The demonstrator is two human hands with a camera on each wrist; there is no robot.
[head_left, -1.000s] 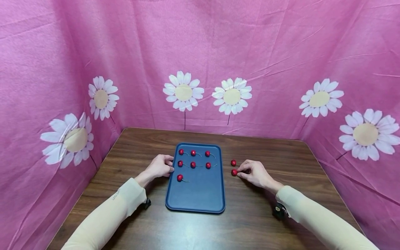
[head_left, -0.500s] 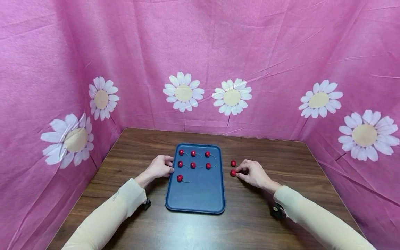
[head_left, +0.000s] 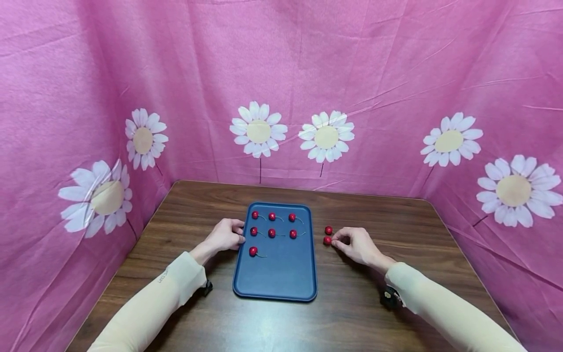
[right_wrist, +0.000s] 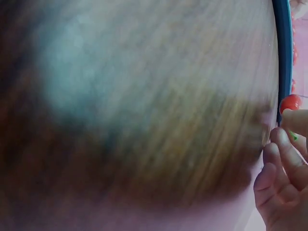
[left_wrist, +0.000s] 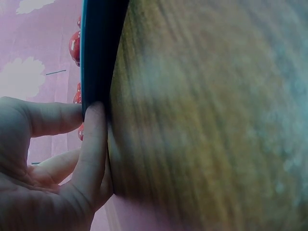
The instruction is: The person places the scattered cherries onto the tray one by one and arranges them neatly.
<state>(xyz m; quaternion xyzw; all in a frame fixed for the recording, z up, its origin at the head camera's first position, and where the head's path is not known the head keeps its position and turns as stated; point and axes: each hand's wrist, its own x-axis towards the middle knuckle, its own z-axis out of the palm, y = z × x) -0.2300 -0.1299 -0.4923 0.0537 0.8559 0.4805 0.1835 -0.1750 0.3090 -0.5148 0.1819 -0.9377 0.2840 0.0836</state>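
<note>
A blue tray (head_left: 277, 278) lies on the wooden table, bearing several red cherries with stems (head_left: 271, 233): two rows of three and a single cherry (head_left: 253, 251) below them at the left. At the tray's left rim, my left hand (head_left: 225, 234) holds the edge between thumb and finger, as the left wrist view shows. To the right of the tray, my right hand (head_left: 358, 244) pinches a cherry (head_left: 327, 241) by its stem end; a bit of green shows between the fingers in the right wrist view. Just behind it sits another cherry (head_left: 328, 230).
The brown wooden table (head_left: 374, 210) extends around the tray on all sides. A pink curtain (head_left: 281, 63) with white daisies hangs behind the table and along both sides.
My right hand has shifted slightly left with its cherry, which now sits closer to the cherry behind it. The left hand and the tray stay in place.
</note>
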